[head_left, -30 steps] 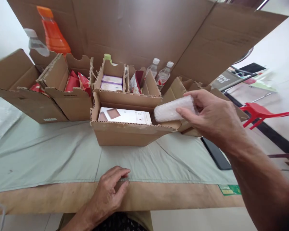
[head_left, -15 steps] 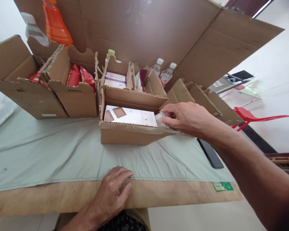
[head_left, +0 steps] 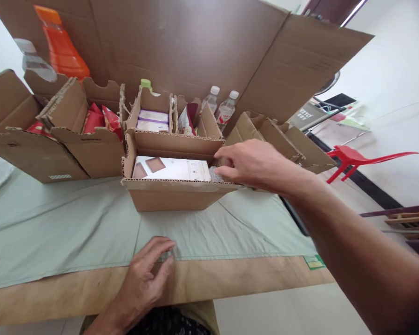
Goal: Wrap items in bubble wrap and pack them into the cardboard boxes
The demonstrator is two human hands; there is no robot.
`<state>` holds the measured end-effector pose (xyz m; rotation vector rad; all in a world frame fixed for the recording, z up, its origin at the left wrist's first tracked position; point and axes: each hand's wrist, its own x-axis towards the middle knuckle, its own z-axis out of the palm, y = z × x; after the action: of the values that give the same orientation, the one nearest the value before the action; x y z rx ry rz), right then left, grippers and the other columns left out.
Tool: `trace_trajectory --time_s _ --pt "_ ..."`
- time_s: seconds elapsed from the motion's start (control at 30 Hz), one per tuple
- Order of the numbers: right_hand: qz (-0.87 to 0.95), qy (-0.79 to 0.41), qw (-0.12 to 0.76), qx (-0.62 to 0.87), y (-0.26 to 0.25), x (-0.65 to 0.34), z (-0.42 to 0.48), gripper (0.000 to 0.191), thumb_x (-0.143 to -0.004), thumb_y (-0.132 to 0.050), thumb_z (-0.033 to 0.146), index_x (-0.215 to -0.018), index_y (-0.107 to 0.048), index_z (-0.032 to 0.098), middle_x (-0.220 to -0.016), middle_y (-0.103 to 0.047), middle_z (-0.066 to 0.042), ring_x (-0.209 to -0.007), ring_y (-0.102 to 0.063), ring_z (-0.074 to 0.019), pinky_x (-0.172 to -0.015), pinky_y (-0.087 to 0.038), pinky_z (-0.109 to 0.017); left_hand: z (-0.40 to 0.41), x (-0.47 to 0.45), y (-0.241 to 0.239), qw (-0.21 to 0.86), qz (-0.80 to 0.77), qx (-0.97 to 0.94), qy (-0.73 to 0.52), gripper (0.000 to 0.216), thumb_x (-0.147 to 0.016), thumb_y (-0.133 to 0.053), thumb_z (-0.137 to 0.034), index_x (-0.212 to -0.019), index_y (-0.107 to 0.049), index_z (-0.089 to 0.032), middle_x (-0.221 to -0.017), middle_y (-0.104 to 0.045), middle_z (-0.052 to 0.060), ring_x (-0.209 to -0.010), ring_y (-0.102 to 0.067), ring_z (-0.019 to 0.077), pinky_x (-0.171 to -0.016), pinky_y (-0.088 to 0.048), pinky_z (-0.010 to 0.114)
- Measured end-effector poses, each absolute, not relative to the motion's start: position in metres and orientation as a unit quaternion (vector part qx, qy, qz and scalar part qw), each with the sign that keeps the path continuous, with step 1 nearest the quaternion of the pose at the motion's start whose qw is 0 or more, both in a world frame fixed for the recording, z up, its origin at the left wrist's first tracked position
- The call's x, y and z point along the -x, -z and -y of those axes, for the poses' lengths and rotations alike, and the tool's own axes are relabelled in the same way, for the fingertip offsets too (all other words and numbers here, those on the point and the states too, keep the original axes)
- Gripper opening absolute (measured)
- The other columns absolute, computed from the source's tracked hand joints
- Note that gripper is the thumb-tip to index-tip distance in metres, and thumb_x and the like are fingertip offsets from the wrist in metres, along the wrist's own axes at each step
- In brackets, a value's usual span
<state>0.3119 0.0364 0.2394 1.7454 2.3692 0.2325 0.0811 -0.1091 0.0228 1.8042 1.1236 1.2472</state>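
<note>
My right hand [head_left: 246,160] reaches into the right end of an open cardboard box [head_left: 174,199]. Its fingers are closed on crumpled clear plastic wrap [head_left: 215,174], and the fingertips are partly hidden behind the hand and the box wall. Beside the wrap, a white printed carton [head_left: 181,168] with brown squares lies lengthwise in the same box. My left hand [head_left: 148,270] rests at the table's front edge, thumb and fingers apart, holding nothing.
Behind stand cardboard bins with red packets [head_left: 94,120], purple-edged white packs [head_left: 153,120] and a pouch [head_left: 187,122]. Bottles, including an orange one [head_left: 63,51], stand before a tall cardboard panel [head_left: 181,46]. A dark phone [head_left: 295,216] lies partly behind my right forearm.
The view has shifted, moving most things leftward in the picture. My right hand stays at the wrap, its fingers lower in the box. My left thumb and fingers have spread a little.
</note>
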Motion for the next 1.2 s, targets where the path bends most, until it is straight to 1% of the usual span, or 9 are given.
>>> trace_trajectory --time_s 0.13,0.23,0.37,0.5,0.8,0.9,1.0,1.1,1.2 --pt "-0.757 -0.082 -0.18 -0.623 -0.236 -0.361 0.008 0.02 -0.092 -0.064 0.038 -0.098 -0.078 0.025 -0.075 -0.074 0.0 -0.063 -0.063 -0.0181 -0.065 -0.044 -0.033 0.101 -0.04 -0.032 0.282 -0.563 -0.608 -0.482 0.029 -0.096 -0.065 -0.032 -0.124 -0.07 -0.029 -0.121 -0.071 0.007 -0.104 -0.071 0.0248 -0.098 -0.059 0.041" --pt "-0.733 0.002 -0.285 -0.618 -0.196 -0.386 0.038 0.028 -0.093 -0.065 0.045 -0.104 -0.075 0.022 -0.089 -0.078 -0.005 -0.073 -0.07 -0.021 -0.068 -0.053 -0.034 0.083 -0.021 -0.039 0.311 -0.606 -0.54 -0.494 0.052 -0.095 -0.068 -0.038 -0.145 -0.057 -0.031 -0.139 -0.065 0.008 -0.119 -0.067 0.0286 -0.108 -0.054 0.05" --pt "-0.721 0.143 -0.312 -0.602 -0.122 -0.369 0.042 0.048 -0.089 -0.069 0.05 -0.127 -0.063 0.021 -0.11 -0.076 -0.01 -0.083 -0.071 -0.0234 -0.07 -0.059 -0.037 0.047 -0.03 -0.048 0.357 -0.554 -0.546 -0.518 0.076 -0.09 -0.073 -0.039 -0.159 -0.039 -0.032 -0.16 -0.047 0.01 -0.142 -0.052 0.0328 -0.118 -0.047 0.055" --pt "-0.697 0.205 -0.374 -0.576 -0.09 -0.331 0.028 0.053 -0.088 -0.071 0.051 -0.131 -0.058 0.021 -0.123 -0.07 -0.013 -0.101 -0.069 -0.0269 -0.084 -0.06 -0.042 0.029 -0.054 -0.053 0.388 -0.526 -0.558 -0.512 0.076 -0.088 -0.074 -0.036 -0.156 -0.04 -0.027 -0.154 -0.053 0.011 -0.14 -0.053 0.0315 -0.12 -0.044 0.054" --pt "-0.61 -0.014 -0.381 -0.694 -0.086 -0.385 0.147 0.041 -0.091 -0.068 0.058 -0.105 -0.071 0.019 -0.089 -0.075 -0.011 -0.085 -0.072 -0.0317 -0.076 -0.059 -0.043 0.118 -0.111 -0.061 0.427 -0.458 -0.617 -0.477 0.068 -0.095 -0.064 -0.027 -0.158 -0.039 -0.023 -0.15 -0.059 0.014 -0.147 -0.05 0.0314 -0.125 -0.04 0.047" --pt "-0.631 0.01 -0.369 -0.682 -0.074 -0.367 0.168 0.033 -0.093 -0.068 0.052 -0.097 -0.073 0.02 -0.081 -0.075 -0.009 -0.075 -0.071 -0.0287 -0.071 -0.06 -0.04 0.14 -0.092 -0.059 0.392 -0.515 -0.601 -0.47 0.062 -0.095 -0.066 -0.029 -0.154 -0.047 -0.023 -0.144 -0.065 0.013 -0.145 -0.053 0.0322 -0.126 -0.039 0.048" --pt "-0.652 0.09 -0.426 -0.621 -0.075 -0.317 0.145 0.022 -0.097 -0.065 0.042 -0.101 -0.072 0.021 -0.093 -0.077 -0.008 -0.082 -0.072 -0.0257 -0.072 -0.06 -0.036 0.14 -0.054 -0.06 0.349 -0.581 -0.542 -0.498 0.061 -0.092 -0.072 -0.032 -0.15 -0.052 -0.026 -0.144 -0.064 0.009 -0.144 -0.053 0.0318 -0.128 -0.035 0.05" --pt "-0.647 0.118 -0.479 -0.58 -0.084 -0.284 0.116 0.033 -0.098 -0.065 0.042 -0.124 -0.067 0.022 -0.113 -0.074 -0.01 -0.102 -0.071 -0.0269 -0.086 -0.06 -0.04 0.131 -0.035 -0.064 0.327 -0.576 -0.527 -0.533 0.066 -0.089 -0.076 -0.032 -0.15 -0.05 -0.028 -0.145 -0.062 0.008 -0.14 -0.056 0.0305 -0.127 -0.037 0.049" --pt "-0.626 0.079 -0.484 -0.606 -0.081 -0.295 0.119 0.04 -0.097 -0.066 0.047 -0.127 -0.067 0.021 -0.111 -0.075 -0.011 -0.1 -0.071 -0.0281 -0.087 -0.059 -0.042 0.127 -0.047 -0.062 0.331 -0.563 -0.559 -0.511 0.065 -0.091 -0.072 -0.033 -0.152 -0.048 -0.026 -0.145 -0.062 0.01 -0.141 -0.056 0.0313 -0.124 -0.04 0.05"
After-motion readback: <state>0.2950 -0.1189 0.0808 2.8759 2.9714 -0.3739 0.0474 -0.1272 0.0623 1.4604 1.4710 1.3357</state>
